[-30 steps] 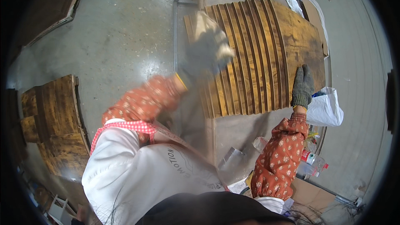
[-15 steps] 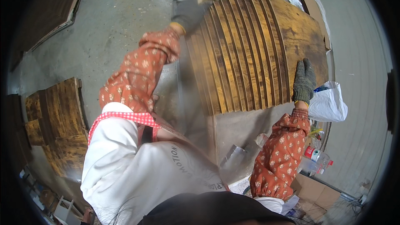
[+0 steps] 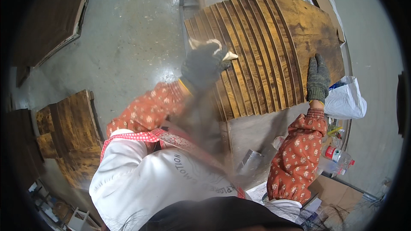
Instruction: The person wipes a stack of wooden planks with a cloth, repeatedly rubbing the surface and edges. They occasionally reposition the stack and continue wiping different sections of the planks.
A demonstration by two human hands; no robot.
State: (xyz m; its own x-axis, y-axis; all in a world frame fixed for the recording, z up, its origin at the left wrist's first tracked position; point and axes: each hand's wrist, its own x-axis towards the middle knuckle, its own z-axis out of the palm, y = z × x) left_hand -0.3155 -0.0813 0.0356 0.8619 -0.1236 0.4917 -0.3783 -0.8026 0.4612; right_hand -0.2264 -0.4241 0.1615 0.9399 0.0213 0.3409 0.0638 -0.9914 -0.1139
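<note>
At twelve o'clock in the view, the left hand (image 3: 201,66), gloved and blurred, seems curled closed around a pale cloth (image 3: 231,55) by fanned brown boards (image 3: 261,47) centred toward one o'clock. Nearer three, the right hand (image 3: 318,78) lies opened out, flat on the end board, grasping nothing. The boards rest on a greyish surface (image 3: 252,133); a white bag (image 3: 346,99) sits at three, a clear bottle (image 3: 340,158) at four, grey floor (image 3: 128,38) at ten.
</note>
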